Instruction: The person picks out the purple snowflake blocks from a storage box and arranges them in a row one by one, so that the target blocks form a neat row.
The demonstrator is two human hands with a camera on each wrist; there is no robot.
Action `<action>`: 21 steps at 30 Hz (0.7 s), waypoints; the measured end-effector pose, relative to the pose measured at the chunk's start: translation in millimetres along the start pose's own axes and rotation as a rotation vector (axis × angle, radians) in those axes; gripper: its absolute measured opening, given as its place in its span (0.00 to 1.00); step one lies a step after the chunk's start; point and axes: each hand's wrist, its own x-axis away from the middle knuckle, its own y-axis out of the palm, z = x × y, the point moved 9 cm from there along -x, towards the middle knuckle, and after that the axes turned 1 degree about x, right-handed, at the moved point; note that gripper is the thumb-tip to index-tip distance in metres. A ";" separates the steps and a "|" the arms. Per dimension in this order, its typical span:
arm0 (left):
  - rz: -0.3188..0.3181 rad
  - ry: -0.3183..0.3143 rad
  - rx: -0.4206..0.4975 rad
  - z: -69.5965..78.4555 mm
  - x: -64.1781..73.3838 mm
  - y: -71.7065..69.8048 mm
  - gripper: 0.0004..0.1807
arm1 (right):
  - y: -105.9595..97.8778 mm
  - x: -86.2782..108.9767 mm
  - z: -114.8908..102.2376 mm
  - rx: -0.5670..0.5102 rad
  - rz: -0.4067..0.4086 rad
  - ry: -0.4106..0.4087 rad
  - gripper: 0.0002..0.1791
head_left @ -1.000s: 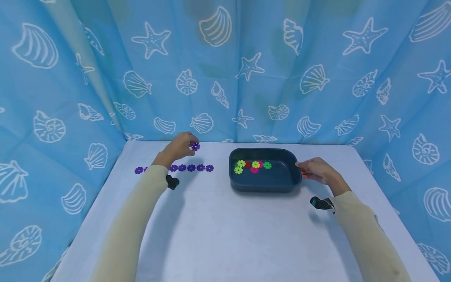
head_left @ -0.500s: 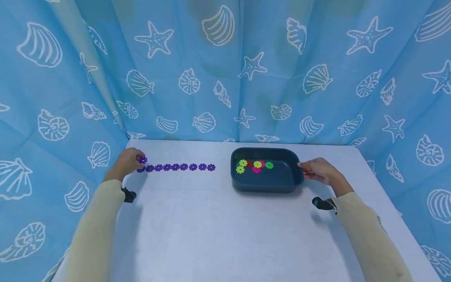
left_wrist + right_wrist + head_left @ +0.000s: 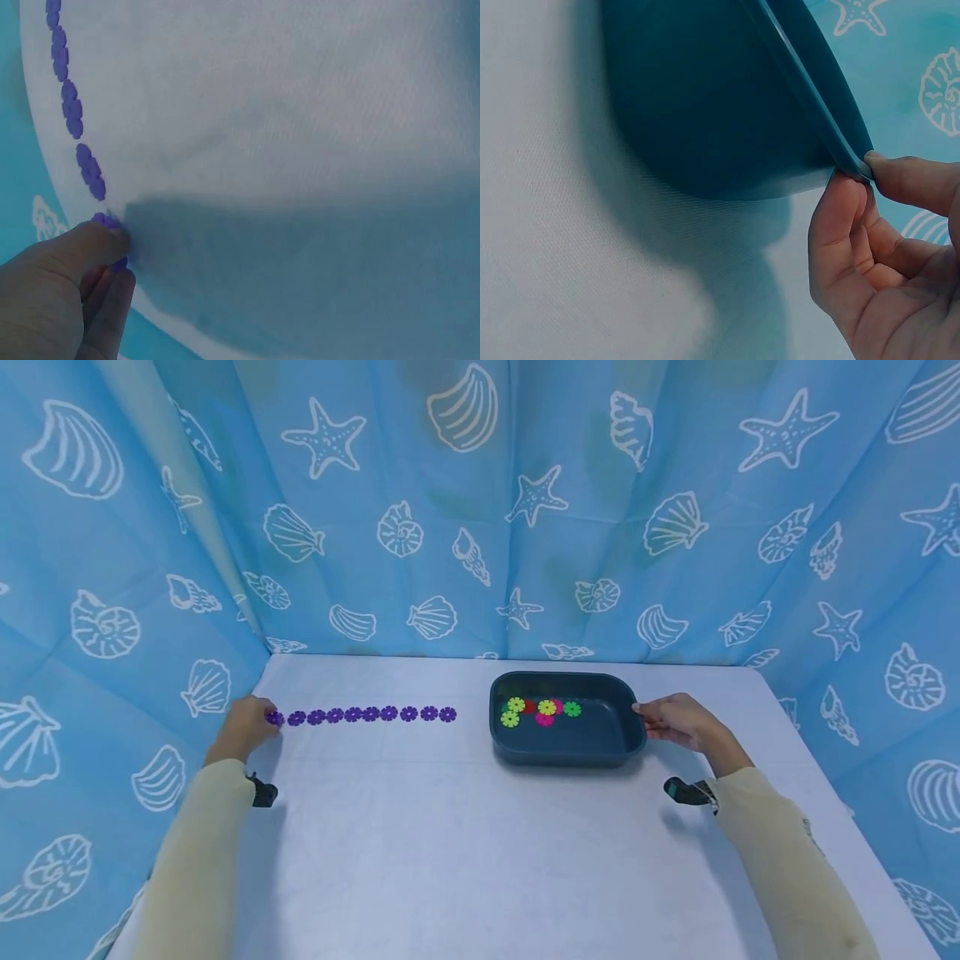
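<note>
My left hand (image 3: 249, 727) pinches a purple flower-shaped disc (image 3: 275, 718) at the left end of a row of like discs (image 3: 352, 714). In the left wrist view the thumb and fingers partly cover that disc (image 3: 110, 220), and the row runs up from it. At the right, my right hand (image 3: 678, 721) grips the rim of a dark blue-grey basin (image 3: 567, 756) between thumb and curled fingers. The right wrist view shows the thumb over the rim (image 3: 810, 97) and fingers beneath. Inside the basin lie yellow (image 3: 551, 707), pink (image 3: 543, 721), red and green (image 3: 572, 709) flower discs.
A white-covered table (image 3: 465, 860) bears everything. Behind and beside it hangs a blue curtain (image 3: 555, 568) with white shell and starfish prints. A dark wrist camera (image 3: 262, 792) sits under the left sleeve, another dark camera (image 3: 686, 792) by the right.
My left hand has carried a purple disc from above the row's middle to its left end and lowered it there. My right hand keeps hold of the basin's rim.
</note>
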 end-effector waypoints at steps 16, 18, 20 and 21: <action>0.030 -0.050 -0.001 -6.3 0.8 5.4 0.21 | 1.5 0.8 1.4 -0.003 0.000 -0.014 0.25; 0.034 -0.045 -0.006 -5.9 1.2 4.7 0.21 | 1.6 1.4 0.6 0.000 0.001 -0.021 0.26; 0.035 -0.046 -0.002 -5.1 1.9 3.1 0.23 | 1.9 2.0 -0.3 0.023 -0.002 -0.031 0.28; 0.040 -0.043 -0.001 -3.3 2.2 2.0 0.25 | 1.4 2.4 -1.1 0.041 0.000 -0.038 0.30</action>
